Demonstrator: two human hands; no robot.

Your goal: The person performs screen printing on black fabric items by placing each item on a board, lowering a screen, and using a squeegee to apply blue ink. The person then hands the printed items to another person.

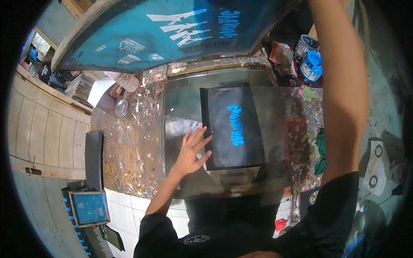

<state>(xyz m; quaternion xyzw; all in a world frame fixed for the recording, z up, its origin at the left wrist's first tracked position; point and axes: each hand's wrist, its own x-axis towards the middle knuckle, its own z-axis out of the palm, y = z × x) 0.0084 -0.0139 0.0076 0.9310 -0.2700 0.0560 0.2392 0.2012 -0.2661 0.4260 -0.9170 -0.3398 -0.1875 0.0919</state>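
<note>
My left hand (pixel 193 152) is open, its fingers spread at the left edge of a flat black piece (pixel 223 146), fingertips apparently touching it. Bright blue lettering (pixel 235 127) runs down the black piece, which lies on a dark, glossy plate (pixel 185 101) on the worktable. My right forearm (pixel 342 94) stretches up along the right side and leaves the picture at the top, so the right hand is out of sight. Above the plate, a large printing screen (pixel 129 36) with teal mesh and pale, open designs stands tilted up from the far side.
Paint stains cover the wooden worktable (pixel 129 159). At its left stand a stained plastic tub (pixel 127 81) and a round lid (pixel 122 108). A blue plastic basket (pixel 310 69) sits far right, near green rags (pixel 319 152). A smaller framed screen (pixel 89 208) is lower left.
</note>
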